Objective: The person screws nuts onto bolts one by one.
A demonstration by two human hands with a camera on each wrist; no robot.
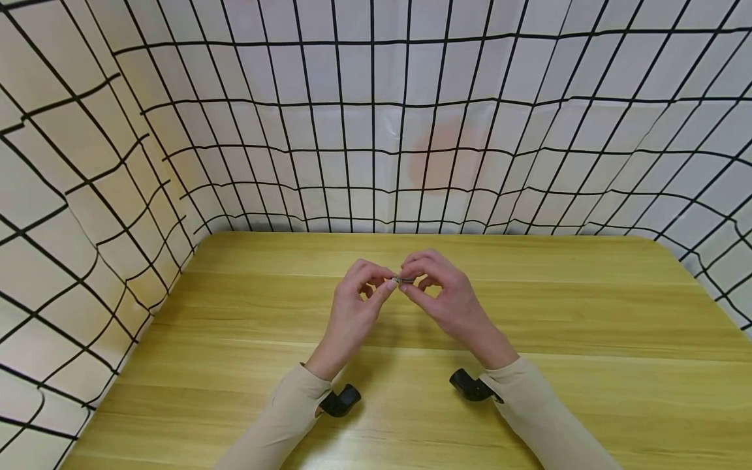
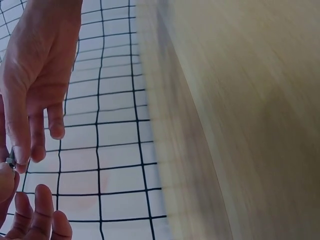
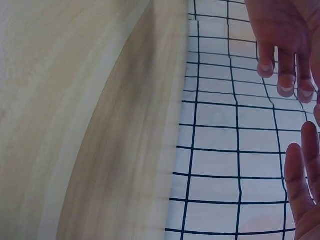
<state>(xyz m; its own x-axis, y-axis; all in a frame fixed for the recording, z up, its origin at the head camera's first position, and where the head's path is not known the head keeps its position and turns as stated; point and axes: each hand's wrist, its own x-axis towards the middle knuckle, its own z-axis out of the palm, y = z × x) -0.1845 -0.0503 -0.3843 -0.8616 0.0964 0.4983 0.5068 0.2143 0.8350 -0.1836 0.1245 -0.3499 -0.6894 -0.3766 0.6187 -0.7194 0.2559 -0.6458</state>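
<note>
Over the middle of the table, my two hands meet fingertip to fingertip at a very small metallic piece (image 1: 397, 281). It is too small to name its kind. My left hand (image 1: 356, 300) pinches its left end between thumb and index finger. From the other side, my right hand (image 1: 446, 294) pinches a thin grey part with thumb and fingertips. The left wrist view shows a sliver of the metal piece (image 2: 10, 161) between the fingers, mostly covered by them. In the right wrist view the meeting point lies outside the frame.
The wooden table (image 1: 247, 365) lies under both hands. Black grid netting (image 1: 373, 130) before white sheeting rises behind its far edge and along the sides. Black wrist cameras sit at the left cuff (image 1: 341, 401) and the right cuff (image 1: 470, 385).
</note>
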